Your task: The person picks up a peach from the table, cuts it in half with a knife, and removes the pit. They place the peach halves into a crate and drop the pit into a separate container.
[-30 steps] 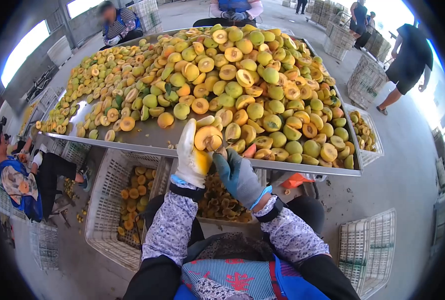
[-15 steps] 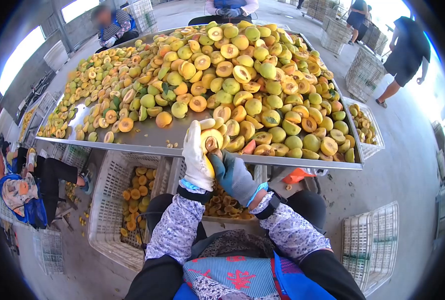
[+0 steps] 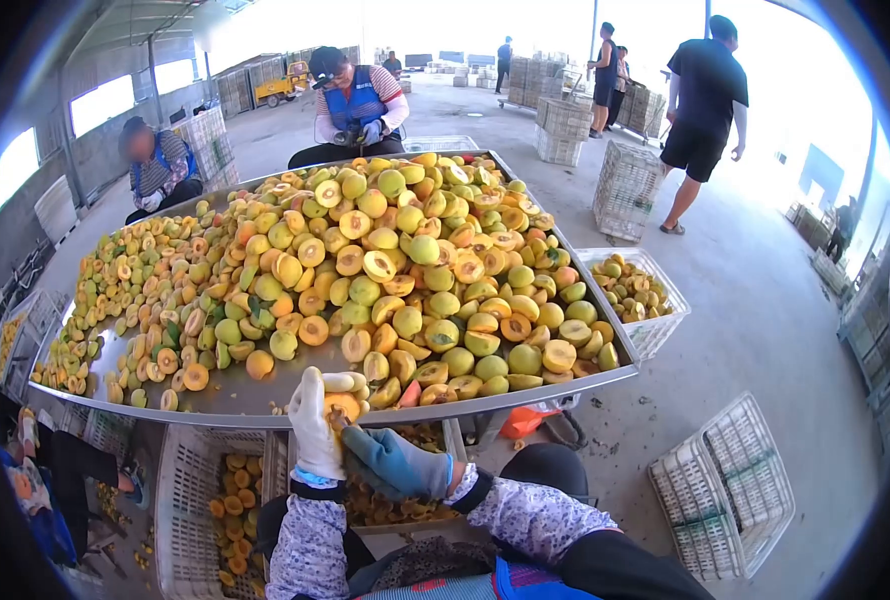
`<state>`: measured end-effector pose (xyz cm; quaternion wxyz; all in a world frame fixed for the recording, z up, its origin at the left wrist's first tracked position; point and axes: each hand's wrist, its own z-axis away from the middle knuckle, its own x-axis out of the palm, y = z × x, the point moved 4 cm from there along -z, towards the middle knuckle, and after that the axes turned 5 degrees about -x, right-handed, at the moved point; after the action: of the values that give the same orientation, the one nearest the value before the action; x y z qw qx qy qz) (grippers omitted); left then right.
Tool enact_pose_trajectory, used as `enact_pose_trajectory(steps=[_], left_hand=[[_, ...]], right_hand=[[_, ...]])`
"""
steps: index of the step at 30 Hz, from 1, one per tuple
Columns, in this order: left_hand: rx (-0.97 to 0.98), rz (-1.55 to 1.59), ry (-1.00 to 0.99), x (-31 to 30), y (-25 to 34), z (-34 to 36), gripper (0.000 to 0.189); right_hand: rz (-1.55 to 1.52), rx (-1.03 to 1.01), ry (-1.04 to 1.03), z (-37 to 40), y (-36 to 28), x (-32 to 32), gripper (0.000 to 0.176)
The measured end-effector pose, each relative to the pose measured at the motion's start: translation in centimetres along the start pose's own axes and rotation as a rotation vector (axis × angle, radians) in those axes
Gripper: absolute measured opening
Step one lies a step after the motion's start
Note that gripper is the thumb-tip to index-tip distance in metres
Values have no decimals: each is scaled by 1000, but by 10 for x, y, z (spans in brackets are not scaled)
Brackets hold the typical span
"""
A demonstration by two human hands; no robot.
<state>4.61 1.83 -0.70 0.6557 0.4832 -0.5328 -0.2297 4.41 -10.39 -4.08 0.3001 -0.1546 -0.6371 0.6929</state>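
Observation:
My left hand [image 3: 317, 428], in a white glove, grips a yellow peach half [image 3: 344, 404] at the near edge of the metal table [image 3: 255, 402]. Its cut face, with a brown centre, points towards me. My right hand [image 3: 401, 462], in a blue-grey glove, is closed with its fingertips against the lower part of that half. Whatever those fingers hold is hidden. A large heap of halved peaches [image 3: 425, 290] covers much of the table beyond my hands. Beneath them stands a crate [image 3: 454, 445] with brownish pieces inside.
At lower left, a white crate [image 3: 187, 500] holds peach halves. Another filled crate [image 3: 655, 330] stands by the table's right side. Stacked crates [image 3: 730, 490] are on the floor at right. Two people sit across the table; another person [image 3: 705, 110] stands farther right.
The view has tilted up, showing more of the hall and the people opposite. My left hand still holds the peach half, and my right fingers stay against it.

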Motion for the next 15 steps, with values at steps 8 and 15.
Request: enact_pose_trajectory(steps=[8,15], left_hand=[[25,-234,-76,14,6,0,56],[-49,-225,-309,14,7,-2,57]], right_hand=[[-241,182,-108,22,-11,3,54],[-94,252,-90,25,-5,1,59]])
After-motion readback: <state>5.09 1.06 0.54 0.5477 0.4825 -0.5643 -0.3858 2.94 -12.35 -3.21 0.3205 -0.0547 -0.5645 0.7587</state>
